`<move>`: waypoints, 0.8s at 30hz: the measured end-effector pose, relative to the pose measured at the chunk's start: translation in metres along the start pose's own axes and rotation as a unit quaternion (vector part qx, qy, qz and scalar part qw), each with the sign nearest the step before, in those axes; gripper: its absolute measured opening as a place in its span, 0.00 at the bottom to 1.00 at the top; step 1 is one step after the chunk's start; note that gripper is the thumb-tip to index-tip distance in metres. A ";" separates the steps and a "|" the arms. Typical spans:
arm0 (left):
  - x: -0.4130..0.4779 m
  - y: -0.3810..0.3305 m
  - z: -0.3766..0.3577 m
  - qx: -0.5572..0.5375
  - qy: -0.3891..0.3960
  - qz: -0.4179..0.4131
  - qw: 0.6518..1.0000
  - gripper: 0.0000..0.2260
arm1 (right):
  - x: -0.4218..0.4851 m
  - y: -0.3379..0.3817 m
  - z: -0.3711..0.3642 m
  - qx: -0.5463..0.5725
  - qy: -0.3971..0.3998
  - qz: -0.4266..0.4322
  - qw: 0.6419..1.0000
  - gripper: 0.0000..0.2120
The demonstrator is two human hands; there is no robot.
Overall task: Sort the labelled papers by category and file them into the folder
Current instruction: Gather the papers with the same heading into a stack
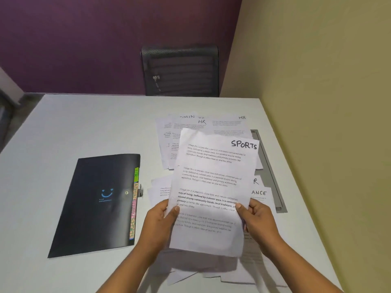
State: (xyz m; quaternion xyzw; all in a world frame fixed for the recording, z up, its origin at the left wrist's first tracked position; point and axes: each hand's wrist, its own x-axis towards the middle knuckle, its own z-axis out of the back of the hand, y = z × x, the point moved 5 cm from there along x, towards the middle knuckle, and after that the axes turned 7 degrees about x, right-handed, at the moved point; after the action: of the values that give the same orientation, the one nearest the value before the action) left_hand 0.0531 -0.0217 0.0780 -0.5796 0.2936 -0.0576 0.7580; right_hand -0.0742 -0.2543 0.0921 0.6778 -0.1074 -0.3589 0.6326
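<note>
While both hands grip it by its side edges, the sheet marked SPORTS (213, 187) stands lifted above the white table (84, 127) in the head view, tilted back so its printed face meets the camera. The left hand (160, 220) pinches the sheet's left edge, thumb lying on the front. The right hand (257, 218) pinches the right edge the same way, thumb on the print. Other sheets seem to sit behind the front one in the same grasp, though how many cannot be told.

Beneath and around the held sheet, loose papers (190, 132) lie spread over the table's right part, overlapping one another; handwritten headings HR and part of ADMIN show on the far ones, and letters ending in ANCE show on one beside the right hand.

Left of the papers, well apart from both hands, the black folder (95, 204) lies closed and flat, with coloured index tabs (134, 204) along its right edge; the lowest tab reads SPORTS. A dark chair (179, 70) stands beyond the table's far edge.
</note>
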 end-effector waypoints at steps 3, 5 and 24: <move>0.004 -0.008 -0.014 -0.013 -0.016 0.008 1.000 0.09 | 0.021 0.009 0.010 -0.013 0.030 0.009 0.999 0.08; 0.009 -0.012 -0.022 -0.044 -0.037 0.024 0.998 0.09 | 0.035 0.012 0.018 -0.017 0.054 0.007 0.998 0.12; 0.080 -0.052 -0.048 -0.106 -0.118 0.073 0.985 0.08 | 0.260 -0.013 0.095 -0.216 -0.149 -0.107 0.959 0.19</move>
State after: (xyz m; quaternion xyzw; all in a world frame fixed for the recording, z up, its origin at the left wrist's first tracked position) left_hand 0.1076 -0.1129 0.0875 -0.6363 0.2480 0.0981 0.7239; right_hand 0.0494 -0.4819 -0.0054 0.4715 -0.0475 -0.5361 0.6986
